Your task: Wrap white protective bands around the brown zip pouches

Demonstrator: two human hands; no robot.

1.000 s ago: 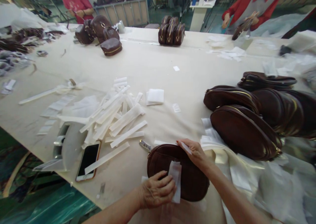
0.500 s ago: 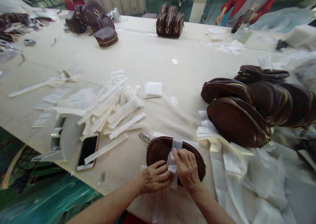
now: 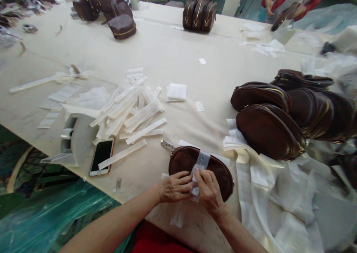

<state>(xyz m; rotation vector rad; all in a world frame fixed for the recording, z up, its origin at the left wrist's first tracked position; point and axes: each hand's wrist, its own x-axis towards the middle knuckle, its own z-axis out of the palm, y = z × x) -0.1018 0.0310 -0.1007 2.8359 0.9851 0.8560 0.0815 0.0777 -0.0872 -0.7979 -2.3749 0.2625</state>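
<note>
A small brown oval pouch (image 3: 184,162) lies at the near edge of the cream table (image 3: 167,48), with a white translucent strip (image 3: 201,163) wrapped over its middle. My left hand (image 3: 174,187) rests on the pouch's near side, fingers pinched on the strip's lower end. My right hand (image 3: 209,191) meets it from the right, fingertips pressing the same strip against the pouch. A metal zip pull (image 3: 167,144) sticks out at the pouch's left end.
A pile of white strips (image 3: 131,111) and a phone (image 3: 102,156) lie to the left, beside a tape dispenser (image 3: 74,139). Several brown pouches (image 3: 273,130) are stacked at right over white wrapping sheets (image 3: 273,193). More bags (image 3: 199,11) stand far across. Another person's hands (image 3: 279,7) work at the far right.
My right hand came off the pouch's top and joined the left at the strip, which now lies over the pouch. The view has tipped downward.
</note>
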